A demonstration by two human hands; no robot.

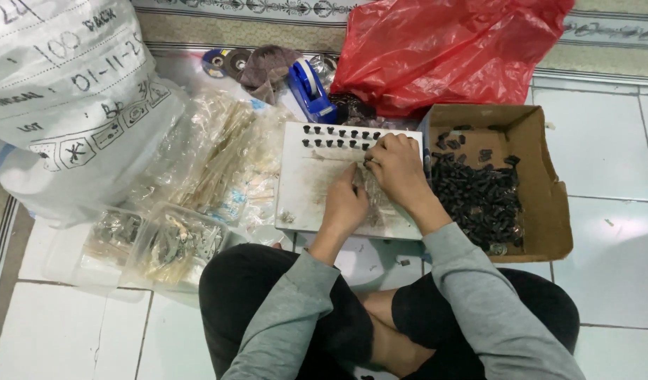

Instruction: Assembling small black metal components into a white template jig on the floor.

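Note:
I sit cross-legged on a tiled floor before a white board (303, 190) that carries two rows of small black parts (338, 137) along its far edge. My left hand (344, 207) rests on the board and presses a small clear plastic bag (372, 184). At the bag's top edge, my right hand (398, 169) pinches with curled fingers. Whether a black part sits between those fingertips is hidden. Just right of the board, an open cardboard box (542, 204) holds a heap of the same black parts (479, 197).
A red plastic bag (443, 49) lies behind the box. A blue tape dispenser (310, 88) and grinding discs (225, 62) sit at the back. Clear bags of small hardware (218, 162) and plastic tubs (169, 246) lie left. A big white sack (64, 98) stands far left.

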